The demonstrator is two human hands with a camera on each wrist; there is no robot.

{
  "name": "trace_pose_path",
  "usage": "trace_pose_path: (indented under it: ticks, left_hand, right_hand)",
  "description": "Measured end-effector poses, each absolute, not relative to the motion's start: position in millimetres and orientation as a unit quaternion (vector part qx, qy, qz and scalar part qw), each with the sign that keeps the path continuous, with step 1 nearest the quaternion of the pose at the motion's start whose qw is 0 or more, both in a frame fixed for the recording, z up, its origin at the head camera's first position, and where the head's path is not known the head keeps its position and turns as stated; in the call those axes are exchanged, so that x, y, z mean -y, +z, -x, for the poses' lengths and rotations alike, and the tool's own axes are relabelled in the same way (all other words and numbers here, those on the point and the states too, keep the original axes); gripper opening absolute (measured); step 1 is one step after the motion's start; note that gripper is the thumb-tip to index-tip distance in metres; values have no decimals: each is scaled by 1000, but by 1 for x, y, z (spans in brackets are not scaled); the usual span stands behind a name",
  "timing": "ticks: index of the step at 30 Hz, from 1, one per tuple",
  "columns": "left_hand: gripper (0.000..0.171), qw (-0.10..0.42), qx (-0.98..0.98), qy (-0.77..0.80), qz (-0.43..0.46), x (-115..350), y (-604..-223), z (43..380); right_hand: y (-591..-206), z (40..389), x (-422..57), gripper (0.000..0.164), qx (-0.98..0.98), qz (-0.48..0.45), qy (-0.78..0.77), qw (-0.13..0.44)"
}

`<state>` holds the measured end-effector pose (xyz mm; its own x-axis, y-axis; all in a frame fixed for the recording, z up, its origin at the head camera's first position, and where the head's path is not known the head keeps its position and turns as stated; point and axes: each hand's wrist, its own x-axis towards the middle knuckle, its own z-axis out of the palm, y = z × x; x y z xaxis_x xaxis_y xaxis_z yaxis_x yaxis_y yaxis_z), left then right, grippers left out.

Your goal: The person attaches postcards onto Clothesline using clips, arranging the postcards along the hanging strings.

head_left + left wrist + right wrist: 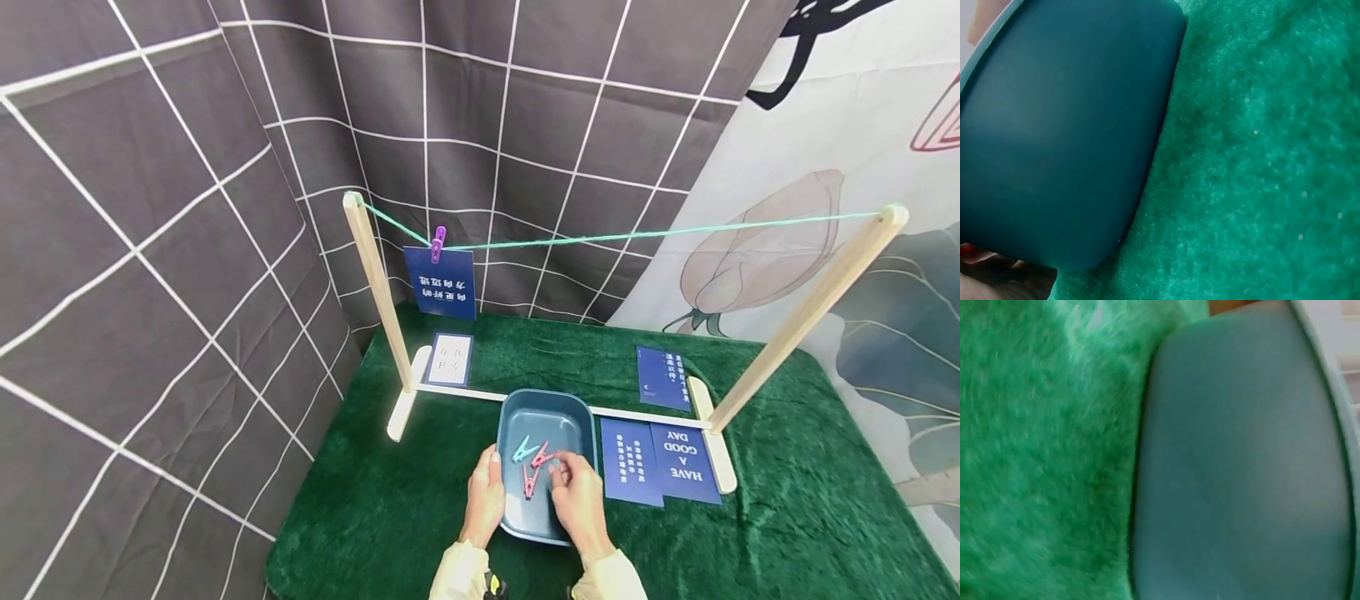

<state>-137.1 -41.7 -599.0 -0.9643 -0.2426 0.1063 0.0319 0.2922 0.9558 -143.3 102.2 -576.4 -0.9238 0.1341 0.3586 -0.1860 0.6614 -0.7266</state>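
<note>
Cream sleeves (459, 573) come nearest in the head view, leading to two hands over a blue tray (557, 423) on green cloth (360, 508). The left hand (484, 496) grasps the tray's left side. The right hand (580, 500) reaches over the right part with fingers bent, its tips beside a pink clip (541, 456); whether they pinch anything, I cannot tell. A second pink clip (530, 482) and a mint clip (523, 451) lie near it inside. Beyond, a purple clip (437, 245) holds a blue card (441, 292) on a green string (577, 241) tied between wooden posts (382, 300).

From the left wrist, the tray's smooth outer wall meets the cloth, with blurred skin at the lower left corner.

From the right wrist, the outer wall stands on the cloth, its rim along the right.
</note>
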Motion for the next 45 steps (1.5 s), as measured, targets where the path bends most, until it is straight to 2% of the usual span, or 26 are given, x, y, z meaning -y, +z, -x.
trace_pose_path:
  ticks: [5, 15, 34, 45]
  left_hand:
    - [35, 123, 797, -588, -66, 43, -598, 136]
    - [35, 113, 797, -589, -78, 44, -599, 134]
    - [34, 114, 795, -591, -77, 42, -599, 139]
    - [33, 98, 798, -591, -71, 45, -595, 140]
  right_hand:
    - [-577, 136, -107, 13, 823, -20, 493, 281]
    - [-578, 128, -107, 15, 757, -22, 540, 367]
    - [-587, 129, -114, 20, 793, 24, 525, 309]
    - [-586, 128, -115, 35, 784, 45, 546, 292]
